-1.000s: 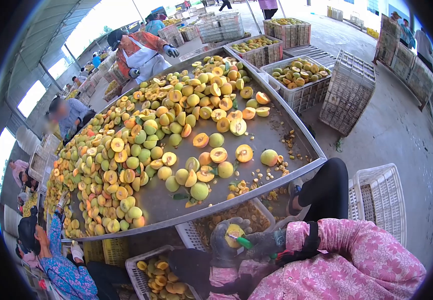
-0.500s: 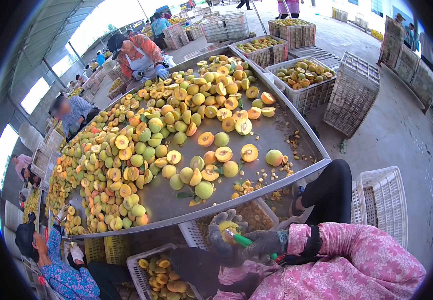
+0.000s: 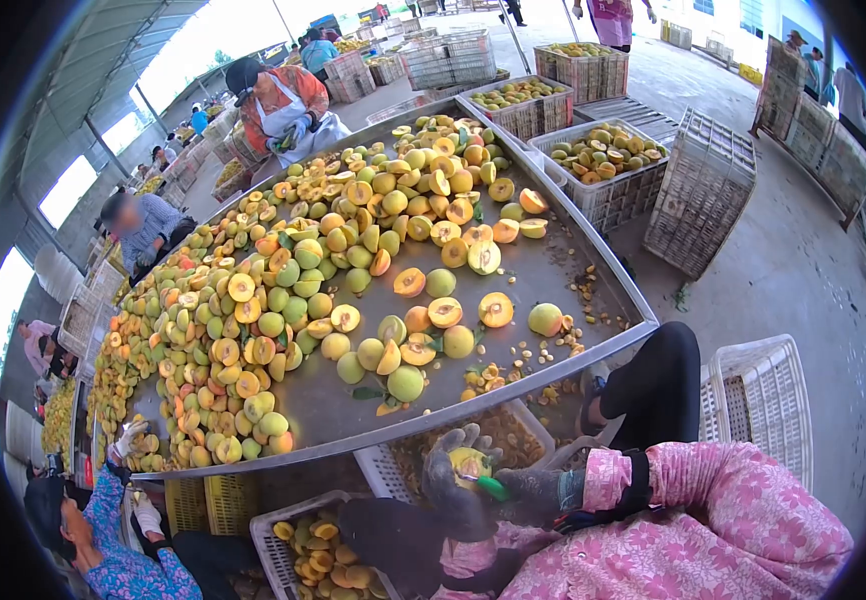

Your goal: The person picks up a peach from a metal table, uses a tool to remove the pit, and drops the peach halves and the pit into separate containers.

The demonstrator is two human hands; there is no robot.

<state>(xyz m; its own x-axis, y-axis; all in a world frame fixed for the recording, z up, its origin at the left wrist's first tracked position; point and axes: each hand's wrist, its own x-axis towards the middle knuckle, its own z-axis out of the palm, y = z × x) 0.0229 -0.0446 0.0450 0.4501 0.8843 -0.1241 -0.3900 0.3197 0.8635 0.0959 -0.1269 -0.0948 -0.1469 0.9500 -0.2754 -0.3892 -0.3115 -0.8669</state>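
My left hand (image 3: 450, 478), in a grey glove, is closed around a yellow peach half (image 3: 471, 463) with its cut side up. In my right hand (image 3: 543, 488), gloved in dark grey, is a green-handled tool (image 3: 493, 487), its tip at the peach flesh; the exact shape of the tip is hidden. Both hands are over a white crate (image 3: 383, 470) holding pits and scraps, just below the near edge of the metal table (image 3: 513, 385). Whole and halved peaches (image 3: 303, 270) are heaped on the table.
A crate of peach halves (image 3: 323, 555) stands left of my knee, a white crate (image 3: 765, 400) to the right. Full crates (image 3: 608, 165) line the table's right side. Co-workers are at the far side (image 3: 288, 110) and at the left (image 3: 128, 540).
The green-handled tool has tilted and pressed closer into the peach half. The co-worker across the table has drawn their hands back from the pile toward their apron.
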